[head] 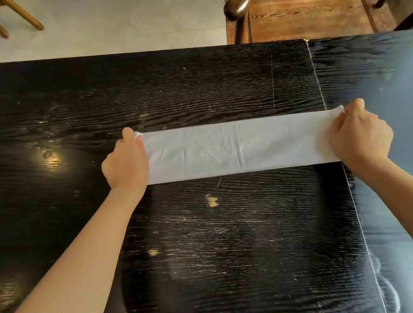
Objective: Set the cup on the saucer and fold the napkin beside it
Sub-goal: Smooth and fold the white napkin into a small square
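The left hand [125, 165] and the right hand [360, 132] each pinch one short end of the white napkin [241, 146], which lies as a long strip on the black table [211, 235]. For a clean fold, I think both ends should meet evenly. Cup and saucer are not visible.

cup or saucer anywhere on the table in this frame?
No: the black table shows only the white napkin, held by the left hand and right hand.
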Tool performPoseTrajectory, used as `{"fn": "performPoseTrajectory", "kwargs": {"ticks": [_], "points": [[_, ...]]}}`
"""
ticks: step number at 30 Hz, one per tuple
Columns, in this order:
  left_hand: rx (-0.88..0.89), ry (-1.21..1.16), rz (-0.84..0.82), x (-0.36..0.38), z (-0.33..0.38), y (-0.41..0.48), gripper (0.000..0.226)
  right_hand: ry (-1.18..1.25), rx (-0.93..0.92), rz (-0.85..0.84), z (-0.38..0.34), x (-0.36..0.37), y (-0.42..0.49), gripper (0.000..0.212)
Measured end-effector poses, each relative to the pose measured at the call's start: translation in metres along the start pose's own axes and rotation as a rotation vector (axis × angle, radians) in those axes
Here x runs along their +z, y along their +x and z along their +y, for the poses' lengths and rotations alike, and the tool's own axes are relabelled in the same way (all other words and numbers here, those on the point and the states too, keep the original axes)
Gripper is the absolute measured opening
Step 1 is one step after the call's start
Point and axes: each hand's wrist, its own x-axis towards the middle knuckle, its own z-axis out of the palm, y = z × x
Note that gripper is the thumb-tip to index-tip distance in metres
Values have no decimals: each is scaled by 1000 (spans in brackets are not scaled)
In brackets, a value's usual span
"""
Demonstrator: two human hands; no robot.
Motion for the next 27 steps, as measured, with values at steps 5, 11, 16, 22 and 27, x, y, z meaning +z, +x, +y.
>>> {"fn": "performPoseTrajectory", "kwargs": {"ticks": [5,11,16,22,27], "points": [[8,-18,0,1,-2,-1,29,17,20,-45,4,5,-3,29],[32,-53,-1,0,-8,0,27,69,40,-32,5,6,-7,26],[35,-65,4,-1,-8,-1,27,90,41,-18,5,3,-10,24],[71,10,-9,0,-7,0,24,23,20,-41,3,6,-7,23],[52,68,-29,-1,-2,-2,25,1,18,-33,3,8,-8,26]]}}
